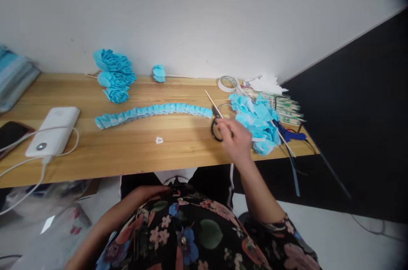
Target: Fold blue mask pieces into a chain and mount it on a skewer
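Observation:
My right hand [235,137] is above the table, fingers closed around the lower end of a thin wooden stick [213,102] that slants up and left. Beneath the fingers lies a pair of black-handled scissors [213,129], partly covered by the hand. A long strip of pleated light-blue paper [156,111] curves across the table, its right end close to the scissors. Crumpled blue paper pieces [255,119] lie just right of my hand. My left hand [156,193] rests low against my body, off the table, and its fingers are mostly hidden.
Blue paper flowers [114,74] and one small stemmed flower [159,73] lie along the wall. Tape rolls [227,84], green-and-white packets [288,108] and a blue-handled tool [293,135] are right. A white power bank [54,132] with cables and a dark phone [12,136] lie left.

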The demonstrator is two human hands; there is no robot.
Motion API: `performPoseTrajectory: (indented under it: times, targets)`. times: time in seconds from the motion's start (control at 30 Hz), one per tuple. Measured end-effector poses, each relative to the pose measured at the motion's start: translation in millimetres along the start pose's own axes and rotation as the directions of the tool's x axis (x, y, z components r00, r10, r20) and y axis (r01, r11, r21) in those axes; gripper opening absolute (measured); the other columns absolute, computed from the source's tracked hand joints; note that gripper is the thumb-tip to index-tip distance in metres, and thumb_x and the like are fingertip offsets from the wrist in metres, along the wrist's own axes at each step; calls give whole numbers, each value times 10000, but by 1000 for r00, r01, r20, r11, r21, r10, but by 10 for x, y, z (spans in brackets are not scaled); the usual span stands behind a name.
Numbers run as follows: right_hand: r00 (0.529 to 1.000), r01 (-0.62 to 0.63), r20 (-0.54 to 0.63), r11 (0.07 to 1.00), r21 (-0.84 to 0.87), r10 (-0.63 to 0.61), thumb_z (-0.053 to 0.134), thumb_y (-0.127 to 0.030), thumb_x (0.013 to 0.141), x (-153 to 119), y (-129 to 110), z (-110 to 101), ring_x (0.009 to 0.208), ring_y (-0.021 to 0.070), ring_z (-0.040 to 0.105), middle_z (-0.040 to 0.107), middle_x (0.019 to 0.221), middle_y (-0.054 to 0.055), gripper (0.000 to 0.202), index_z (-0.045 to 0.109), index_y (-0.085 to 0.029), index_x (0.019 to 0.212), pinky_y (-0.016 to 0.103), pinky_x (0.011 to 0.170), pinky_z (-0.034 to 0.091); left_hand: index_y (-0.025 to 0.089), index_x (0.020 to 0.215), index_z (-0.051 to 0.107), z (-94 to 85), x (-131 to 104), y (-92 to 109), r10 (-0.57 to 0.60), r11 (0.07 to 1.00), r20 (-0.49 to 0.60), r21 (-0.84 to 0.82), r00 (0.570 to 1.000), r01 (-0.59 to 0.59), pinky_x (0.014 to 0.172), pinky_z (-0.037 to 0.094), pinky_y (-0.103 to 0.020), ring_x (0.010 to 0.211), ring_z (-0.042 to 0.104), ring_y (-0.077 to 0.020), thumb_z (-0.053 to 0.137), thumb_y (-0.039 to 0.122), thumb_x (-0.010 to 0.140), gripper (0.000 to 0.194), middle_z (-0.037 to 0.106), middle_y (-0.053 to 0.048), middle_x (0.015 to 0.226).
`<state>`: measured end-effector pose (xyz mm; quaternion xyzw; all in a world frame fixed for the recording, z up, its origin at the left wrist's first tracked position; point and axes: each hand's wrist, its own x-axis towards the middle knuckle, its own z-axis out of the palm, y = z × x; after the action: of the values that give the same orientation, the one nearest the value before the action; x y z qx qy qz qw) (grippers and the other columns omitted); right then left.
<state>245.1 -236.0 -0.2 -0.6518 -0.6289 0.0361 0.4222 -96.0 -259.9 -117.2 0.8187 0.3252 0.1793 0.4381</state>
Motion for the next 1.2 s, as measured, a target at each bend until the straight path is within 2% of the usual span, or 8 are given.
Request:
performPoseTrajectory:
  times: [0.03, 0.07, 0.13, 0.2, 0.27, 0.4, 0.73, 1.2]
  targets:
    - [997, -39, -73, 998, -57, 34, 488, -350, 1009, 61, 91, -91, 881, 244, 720, 783, 945, 85, 296, 753, -218, 992, 378, 808, 538, 324, 1110, 779, -141, -2, 146, 27, 997, 66, -72, 997, -22, 720, 636, -267, 847, 789, -190, 504, 229, 956, 330, 814, 12, 1008]
    - [993, -69, -101, 991, -118, 57, 489, -345, 1002, 109, 185, -159, 896, 244, 716, 782, 977, 85, 290, 748, -214, 1006, 379, 835, 535, 297, 1156, 763, -277, 16, 287, -54, 996, 47, -72, 997, 57, 798, 633, -286, 937, 780, -196, 514, 239, 972, 316, 803, -22, 1082]
    - [995, -78, -71, 969, -236, 63, 494, -327, 978, 161, 370, -225, 928, 255, 707, 777, 1033, 102, 285, 737, -196, 1051, 391, 876, 527, 244, 1070, 775, -506, 103, 521, -83, 993, -99, -90, 992, 74, 739, 628, -257, 843, 775, -184, 544, 235, 966, 254, 811, -51, 958]
    - [999, -34, 28, 936, -350, 46, 507, -320, 957, 166, 526, -220, 976, 280, 689, 771, 1048, 113, 296, 718, -191, 1118, 411, 894, 516, 214, 1014, 769, -650, 244, 648, -2, 998, -230, -60, 973, -12, 694, 614, -245, 738, 755, -166, 552, 208, 961, 224, 796, -47, 841]
    - [993, 13, 111, 911, -413, 36, 534, -318, 938, 151, 634, -182, 976, 295, 675, 765, 1066, 124, 304, 695, -175, 1152, 421, 881, 509, 198, 957, 768, -716, 410, 661, 91, 993, -373, 104, 923, -56, 762, 608, -275, 826, 755, -182, 576, 195, 950, 192, 795, -62, 888]
    - [983, 51, 178, 864, -502, 46, 546, -310, 924, 142, 726, -114, 909, 309, 663, 768, 1038, 133, 312, 671, -155, 1165, 421, 821, 488, 157, 1021, 763, -747, 705, 493, 195, 929, -464, 369, 864, -11, 847, 590, -357, 930, 728, -228, 553, 207, 963, 223, 782, -112, 990]
    - [975, 60, 213, 865, -498, 55, 534, -282, 925, 176, 840, -22, 910, 321, 700, 778, 995, 136, 339, 674, -146, 1202, 418, 818, 487, 122, 1147, 719, -693, 956, 275, 144, 856, -381, 512, 913, 79, 875, 537, -424, 988, 636, -281, 569, 275, 971, 277, 729, -147, 1089]
    - [977, 37, 208, 914, -403, 53, 512, -288, 945, 135, 797, 2, 973, 311, 687, 765, 1037, 108, 293, 681, -177, 1158, 436, 916, 483, 160, 819, 659, -778, 1191, 284, -14, 830, -259, 536, 966, 156, 808, 462, -366, 871, 602, -232, 590, 242, 963, 179, 686, -81, 880]
